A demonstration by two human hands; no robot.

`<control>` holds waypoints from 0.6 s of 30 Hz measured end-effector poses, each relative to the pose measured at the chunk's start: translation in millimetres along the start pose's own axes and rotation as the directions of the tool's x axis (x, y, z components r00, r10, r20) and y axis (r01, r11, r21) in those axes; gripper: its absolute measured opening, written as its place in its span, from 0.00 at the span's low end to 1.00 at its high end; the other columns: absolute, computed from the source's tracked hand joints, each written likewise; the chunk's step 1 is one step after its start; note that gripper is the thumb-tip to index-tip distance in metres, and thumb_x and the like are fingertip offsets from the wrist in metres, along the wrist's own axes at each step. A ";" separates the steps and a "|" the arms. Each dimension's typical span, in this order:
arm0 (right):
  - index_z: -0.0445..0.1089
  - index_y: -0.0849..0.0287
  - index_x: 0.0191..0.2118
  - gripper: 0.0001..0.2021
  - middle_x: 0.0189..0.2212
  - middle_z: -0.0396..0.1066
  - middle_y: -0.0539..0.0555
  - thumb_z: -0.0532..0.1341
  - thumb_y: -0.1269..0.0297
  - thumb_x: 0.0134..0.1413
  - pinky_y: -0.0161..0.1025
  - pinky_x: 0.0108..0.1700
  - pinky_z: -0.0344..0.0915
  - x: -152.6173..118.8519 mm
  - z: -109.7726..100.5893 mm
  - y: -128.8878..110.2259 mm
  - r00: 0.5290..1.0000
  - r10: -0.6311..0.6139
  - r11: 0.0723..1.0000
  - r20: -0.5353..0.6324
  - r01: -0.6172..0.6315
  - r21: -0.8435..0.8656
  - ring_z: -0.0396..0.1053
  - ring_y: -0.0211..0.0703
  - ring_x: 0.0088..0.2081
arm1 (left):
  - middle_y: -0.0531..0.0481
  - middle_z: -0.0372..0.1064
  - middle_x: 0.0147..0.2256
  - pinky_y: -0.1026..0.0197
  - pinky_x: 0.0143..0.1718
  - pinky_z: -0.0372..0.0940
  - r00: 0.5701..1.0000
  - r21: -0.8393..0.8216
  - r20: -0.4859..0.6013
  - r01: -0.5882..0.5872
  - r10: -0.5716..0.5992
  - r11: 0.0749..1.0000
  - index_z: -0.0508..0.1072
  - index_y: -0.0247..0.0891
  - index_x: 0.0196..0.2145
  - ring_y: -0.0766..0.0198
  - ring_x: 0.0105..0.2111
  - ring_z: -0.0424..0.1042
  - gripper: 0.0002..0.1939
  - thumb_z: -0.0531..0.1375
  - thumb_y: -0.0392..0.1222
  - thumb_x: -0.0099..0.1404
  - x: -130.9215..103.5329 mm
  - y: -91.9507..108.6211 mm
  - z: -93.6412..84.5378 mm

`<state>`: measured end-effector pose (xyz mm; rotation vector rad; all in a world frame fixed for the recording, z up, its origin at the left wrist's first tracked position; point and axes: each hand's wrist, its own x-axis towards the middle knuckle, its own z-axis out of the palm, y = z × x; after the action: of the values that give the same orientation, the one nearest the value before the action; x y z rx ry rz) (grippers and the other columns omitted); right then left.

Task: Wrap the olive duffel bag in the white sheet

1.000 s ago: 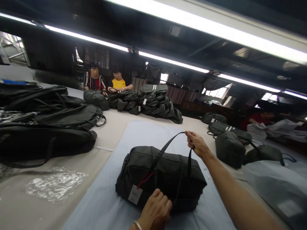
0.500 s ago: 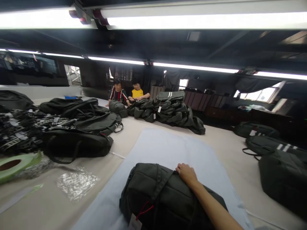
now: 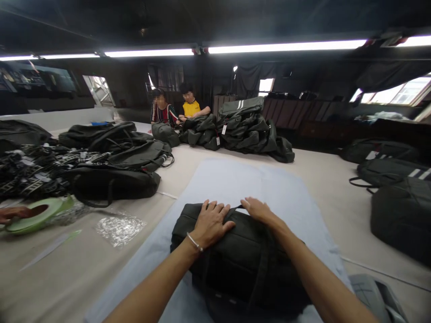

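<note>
Blue cloth (image 3: 232, 179) lies under a dark bag (image 3: 232, 255).
My left hand (image 3: 212, 224) presses it, fingers spread; right hand (image 3: 258, 210) at strap (image 3: 238, 208), pinch unclear.

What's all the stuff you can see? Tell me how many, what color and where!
Bag: one, black, under both hands
Cloth: one, pale blue, under the bag
Table: one, beige, under the cloth
Left bags: several, dark, left
Right bags: at least three, dark, right
Far pile of bags: too jumbled to count, dark, far side
Strap heap: one, black and white, far left
Tape roll: one, green, left
Crinkly plastic: one patch, clear, left
Gadget: one, gray, bottom right
Co-workers: two, striped and yellow tops, far side
Another person's hand: one, at the tape
Bracelet: one, silvery, left wrist
Left hand, right hand: two, bare, at the bag
</note>
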<state>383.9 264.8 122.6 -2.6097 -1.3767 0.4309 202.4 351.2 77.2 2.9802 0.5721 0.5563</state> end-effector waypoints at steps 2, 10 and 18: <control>0.51 0.56 0.65 0.27 0.68 0.47 0.59 0.37 0.52 0.67 0.61 0.65 0.42 -10.4 -38.0 -7.1 0.987 -0.053 0.998 -0.154 0.056 0.010 0.42 0.52 0.68 | 0.48 0.67 0.52 0.43 0.61 0.48 1.000 -0.007 -0.009 -0.009 0.009 1.000 0.62 0.43 0.59 0.52 0.55 0.61 0.26 0.53 0.58 0.69 -3.6 0.0 2.1; 0.49 0.54 0.66 0.30 0.67 0.48 0.56 0.41 0.46 0.65 0.63 0.66 0.40 -51.1 -55.6 -3.0 0.711 -0.296 0.946 -0.637 0.311 -0.093 0.41 0.57 0.68 | 0.47 0.65 0.55 0.45 0.61 0.49 0.998 -0.014 -0.002 -0.056 0.056 0.998 0.63 0.44 0.59 0.53 0.57 0.59 0.24 0.53 0.55 0.70 -14.2 5.1 1.7; 0.51 0.52 0.66 0.29 0.66 0.53 0.55 0.43 0.46 0.64 0.58 0.67 0.43 -66.8 -3.3 6.1 0.829 -0.219 0.970 -0.514 0.242 -0.024 0.44 0.54 0.68 | 0.49 0.63 0.58 0.43 0.61 0.50 0.999 -0.044 -0.025 -0.048 0.047 0.998 0.60 0.48 0.61 0.51 0.60 0.57 0.24 0.53 0.54 0.70 -28.1 1.8 0.5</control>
<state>354.0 206.1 136.0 -2.2378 -1.4297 -0.2598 178.8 339.1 67.5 2.9554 0.4851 0.6010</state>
